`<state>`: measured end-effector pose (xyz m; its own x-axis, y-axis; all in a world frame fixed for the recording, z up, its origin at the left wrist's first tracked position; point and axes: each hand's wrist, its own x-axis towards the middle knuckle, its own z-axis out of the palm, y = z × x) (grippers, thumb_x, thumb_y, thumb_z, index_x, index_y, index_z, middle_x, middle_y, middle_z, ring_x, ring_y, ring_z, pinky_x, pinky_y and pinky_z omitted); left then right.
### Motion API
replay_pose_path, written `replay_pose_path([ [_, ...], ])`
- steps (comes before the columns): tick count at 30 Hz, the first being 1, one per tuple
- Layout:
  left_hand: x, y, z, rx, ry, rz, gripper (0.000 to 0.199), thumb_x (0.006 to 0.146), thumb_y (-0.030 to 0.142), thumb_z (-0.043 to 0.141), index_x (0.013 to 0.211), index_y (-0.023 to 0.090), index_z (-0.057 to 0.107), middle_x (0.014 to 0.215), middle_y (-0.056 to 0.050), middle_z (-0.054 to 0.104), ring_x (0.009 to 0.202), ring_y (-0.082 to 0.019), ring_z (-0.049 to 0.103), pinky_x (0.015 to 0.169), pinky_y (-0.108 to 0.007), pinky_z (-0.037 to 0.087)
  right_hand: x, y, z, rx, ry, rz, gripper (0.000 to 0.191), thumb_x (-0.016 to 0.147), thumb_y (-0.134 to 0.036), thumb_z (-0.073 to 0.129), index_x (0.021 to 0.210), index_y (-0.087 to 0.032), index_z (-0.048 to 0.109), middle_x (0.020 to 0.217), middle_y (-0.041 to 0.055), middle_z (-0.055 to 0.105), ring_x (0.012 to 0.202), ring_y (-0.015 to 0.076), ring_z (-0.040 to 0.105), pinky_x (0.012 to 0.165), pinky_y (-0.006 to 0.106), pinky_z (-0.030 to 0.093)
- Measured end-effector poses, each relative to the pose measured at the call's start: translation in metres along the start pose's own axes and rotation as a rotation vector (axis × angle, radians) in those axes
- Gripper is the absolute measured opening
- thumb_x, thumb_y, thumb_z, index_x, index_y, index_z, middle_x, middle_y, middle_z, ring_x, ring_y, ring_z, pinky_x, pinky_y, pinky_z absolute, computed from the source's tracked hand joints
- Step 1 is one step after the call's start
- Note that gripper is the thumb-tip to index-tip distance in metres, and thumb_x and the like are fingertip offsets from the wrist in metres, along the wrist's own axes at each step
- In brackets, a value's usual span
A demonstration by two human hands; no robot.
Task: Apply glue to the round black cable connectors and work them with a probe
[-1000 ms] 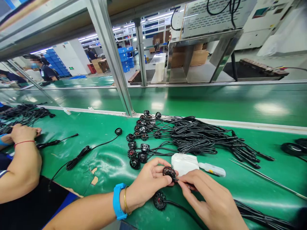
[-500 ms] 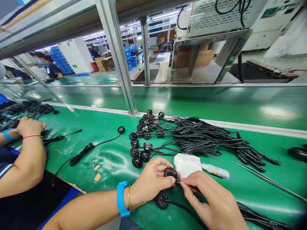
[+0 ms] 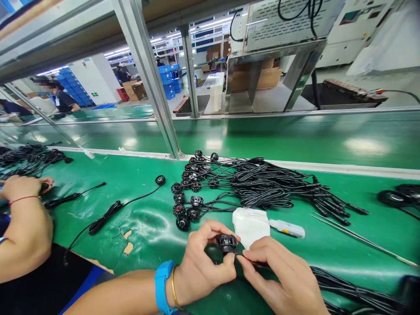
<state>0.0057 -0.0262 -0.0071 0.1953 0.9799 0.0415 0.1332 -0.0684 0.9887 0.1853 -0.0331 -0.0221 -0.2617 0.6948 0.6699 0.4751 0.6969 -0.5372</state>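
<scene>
My left hand (image 3: 201, 258) grips a round black slotted part (image 3: 226, 243) between thumb and fingers, its toothed side wall facing me. A thin black cable (image 3: 239, 253) comes off the part, and my right hand (image 3: 284, 275) pinches it close to where it leaves. Just beyond my fingers lies a folded white cloth (image 3: 250, 223). A small clear squeeze bottle (image 3: 288, 228) touches the cloth's right side. More black cables (image 3: 354, 286) run out to the right from near my right hand.
Several coiled black cables with round ends (image 3: 262, 194) are heaped behind my hands. Metal tweezers (image 3: 361, 237) lie to the right. One separate coiled cable (image 3: 105, 216) is at left, near torn spots in the green mat. A co-worker's arm (image 3: 28, 218) works at far left. A metal post (image 3: 147, 78) rises ahead.
The round part has been turned in my left hand, so its side wall now shows. A similar part that lay below my hands is out of sight. The whole view has shifted slightly.
</scene>
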Motion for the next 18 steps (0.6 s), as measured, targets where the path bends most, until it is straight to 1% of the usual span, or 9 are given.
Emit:
replay_pose_path([
  [4, -0.010, -0.004, 0.000, 0.108, 0.037, 0.161, 0.038, 0.069, 0.003, 0.069, 0.100, 0.025, 0.065, 0.100, -0.005, 0.077, 0.092, -0.024, 0.071, 0.088, -0.035, 0.053, 0.000, -0.006, 0.002, 0.023, 0.051, 0.007, 0.014, 0.084, -0.009, 0.063, 0.084, -0.021, 0.055, 0.067, -0.0009, 0.059, 0.058, 0.0129, 0.058, 0.053, 0.024, 0.046],
  [6, -0.012, -0.006, -0.002, 0.110, 0.046, 0.198, 0.036, 0.071, 0.004, 0.069, 0.100, 0.025, 0.066, 0.100, -0.006, 0.078, 0.095, -0.026, 0.071, 0.089, -0.037, 0.053, 0.000, -0.007, 0.004, 0.051, 0.081, 0.022, 0.015, 0.083, -0.009, 0.062, 0.082, -0.021, 0.054, 0.067, -0.0012, 0.058, 0.058, 0.0128, 0.057, 0.053, 0.024, 0.045],
  [8, -0.012, -0.009, -0.003, 0.114, 0.044, 0.208, 0.033, 0.074, 0.006, 0.069, 0.101, 0.025, 0.067, 0.102, -0.007, 0.077, 0.098, -0.026, 0.071, 0.091, -0.037, 0.052, 0.001, -0.007, 0.004, 0.082, 0.104, 0.048, 0.015, 0.083, -0.008, 0.061, 0.080, -0.021, 0.053, 0.066, -0.0017, 0.056, 0.058, 0.0123, 0.056, 0.053, 0.024, 0.045],
  [11, -0.010, -0.014, -0.007, 0.125, 0.002, 0.173, 0.034, 0.079, 0.012, 0.070, 0.109, 0.027, 0.068, 0.110, -0.007, 0.076, 0.103, -0.026, 0.070, 0.097, -0.037, 0.051, 0.003, -0.007, 0.003, 0.126, 0.118, 0.132, 0.014, 0.083, -0.010, 0.059, 0.077, -0.021, 0.053, 0.065, -0.0025, 0.055, 0.057, 0.0115, 0.055, 0.053, 0.022, 0.044],
  [14, -0.007, -0.015, -0.008, 0.073, -0.019, 0.089, 0.032, 0.082, 0.022, 0.073, 0.113, 0.027, 0.068, 0.115, -0.007, 0.075, 0.108, -0.026, 0.069, 0.099, -0.034, 0.050, 0.005, -0.012, 0.003, 0.187, 0.094, 0.281, 0.013, 0.082, -0.015, 0.059, 0.072, -0.020, 0.053, 0.065, -0.0028, 0.055, 0.057, 0.0110, 0.055, 0.054, 0.021, 0.044],
  [16, -0.004, -0.012, -0.007, -0.012, -0.016, 0.012, 0.029, 0.082, 0.028, 0.074, 0.111, 0.025, 0.068, 0.113, -0.008, 0.076, 0.107, -0.025, 0.069, 0.097, -0.031, 0.052, 0.008, -0.014, 0.003, 0.227, 0.037, 0.375, 0.012, 0.080, -0.018, 0.060, 0.071, -0.020, 0.054, 0.065, -0.0028, 0.057, 0.058, 0.0109, 0.055, 0.055, 0.021, 0.045],
  [18, 0.000, -0.010, -0.006, -0.104, -0.020, -0.071, 0.034, 0.082, 0.033, 0.074, 0.114, 0.024, 0.064, 0.110, -0.008, 0.076, 0.103, -0.024, 0.070, 0.093, -0.030, 0.054, 0.015, -0.012, -0.003, 0.208, -0.088, 0.424, 0.012, 0.079, -0.021, 0.062, 0.070, -0.020, 0.056, 0.066, -0.0027, 0.060, 0.059, 0.0107, 0.056, 0.056, 0.020, 0.046],
])
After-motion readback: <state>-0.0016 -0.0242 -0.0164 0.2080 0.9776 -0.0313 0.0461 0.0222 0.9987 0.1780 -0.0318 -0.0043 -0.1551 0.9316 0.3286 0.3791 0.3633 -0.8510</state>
